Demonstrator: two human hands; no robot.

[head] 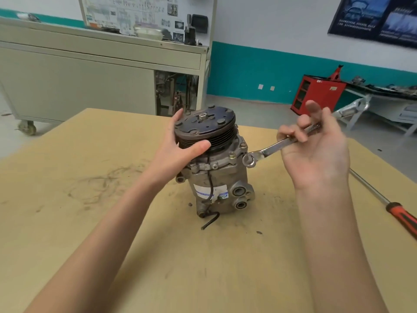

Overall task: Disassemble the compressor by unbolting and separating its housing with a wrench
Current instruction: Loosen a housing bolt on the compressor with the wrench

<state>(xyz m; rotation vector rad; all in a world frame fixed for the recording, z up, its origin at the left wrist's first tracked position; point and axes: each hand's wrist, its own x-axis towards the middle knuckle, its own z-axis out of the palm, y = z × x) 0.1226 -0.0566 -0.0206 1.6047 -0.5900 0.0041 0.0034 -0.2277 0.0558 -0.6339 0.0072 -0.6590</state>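
A grey metal compressor [220, 177] stands upright in the middle of the table, its black pulley [207, 127] on top and a black wire hanging down its front. My left hand [180, 145] grips the pulley's left side, thumb across the grooved rim. My right hand [316, 150] holds a silver wrench [273, 146] by the shaft between thumb and fingers, palm turned towards me. The wrench's ring end hangs just right of the housing, level with the flange bolts [232, 155], and sits on none of them.
The tan table [112, 199] carries dark scuff marks on its left. A long screwdriver with a red and black handle [404, 219] lies at the right edge. Beyond the table stand a grey wheeled cabinet [79, 82] and a red tool cabinet [316, 93].
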